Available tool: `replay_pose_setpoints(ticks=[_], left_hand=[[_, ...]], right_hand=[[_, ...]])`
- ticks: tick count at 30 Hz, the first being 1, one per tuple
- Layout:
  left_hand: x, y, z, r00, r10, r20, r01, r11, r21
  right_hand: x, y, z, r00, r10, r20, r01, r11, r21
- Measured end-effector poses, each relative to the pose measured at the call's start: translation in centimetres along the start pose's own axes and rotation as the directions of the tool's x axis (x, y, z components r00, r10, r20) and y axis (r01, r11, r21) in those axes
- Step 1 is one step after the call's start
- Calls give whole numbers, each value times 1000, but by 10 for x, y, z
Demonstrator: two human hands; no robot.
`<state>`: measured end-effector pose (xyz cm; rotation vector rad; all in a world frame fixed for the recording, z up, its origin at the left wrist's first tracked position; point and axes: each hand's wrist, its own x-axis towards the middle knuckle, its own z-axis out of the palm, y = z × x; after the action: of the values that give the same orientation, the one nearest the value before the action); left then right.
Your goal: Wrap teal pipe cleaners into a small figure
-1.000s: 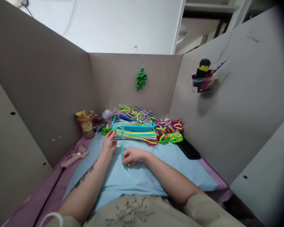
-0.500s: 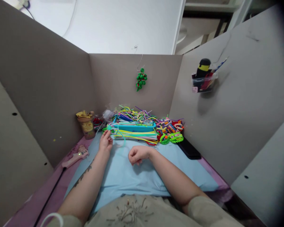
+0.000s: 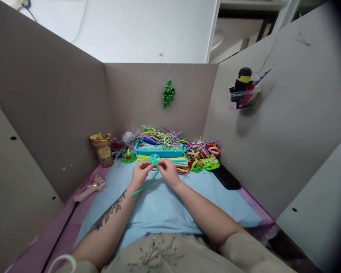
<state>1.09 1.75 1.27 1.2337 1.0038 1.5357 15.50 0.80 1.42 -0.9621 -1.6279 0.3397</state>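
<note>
Between my two hands is a small round turquoise pipe-cleaner piece (image 3: pixel 154 160), with one long green-turquoise stem (image 3: pixel 144 187) trailing down toward me. My left hand (image 3: pixel 142 171) pinches its left edge. On its right edge, my right hand (image 3: pixel 167 169) has thumb and fingers closed. Just behind the piece lies a bundle of straight pipe cleaners (image 3: pixel 177 160) in yellow, pink and white. A blue tray (image 3: pixel 160 152) heaped with coloured pipe cleaners stands behind the bundle. To the left of it sits a green and red coiled pipe-cleaner figure (image 3: pixel 129 156).
A pink glue gun (image 3: pixel 90 190) with a black cord lies at left, near a brown cup (image 3: pixel 104 151). Lime-green coiled pieces (image 3: pixel 211 163) and a black flat case (image 3: pixel 226 177) are at right. Grey panels (image 3: pixel 159 76) enclose three sides; a clear holder (image 3: pixel 244 98) hangs on the right one.
My left hand has brought the turquoise piece rightward and nearer from beside the tray. My right hand has risen from above the blue cloth and now grips the piece too.
</note>
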Motion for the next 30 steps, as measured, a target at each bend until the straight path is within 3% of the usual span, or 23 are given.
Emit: replay_pose_setpoints(ticks=[10, 25, 30], left_hand=[[-2, 1, 2, 1000, 21, 11, -20, 998, -58], [-9, 3, 11, 999, 44, -15, -44, 998, -46], [-8, 0, 12, 999, 30, -23, -32, 997, -65]], right_hand=[[-2, 1, 0, 998, -13, 54, 18, 996, -91], [-1, 1, 0, 997, 41, -60, -45, 997, -58], [-2, 7, 2, 996, 90, -22, -92, 991, -94]])
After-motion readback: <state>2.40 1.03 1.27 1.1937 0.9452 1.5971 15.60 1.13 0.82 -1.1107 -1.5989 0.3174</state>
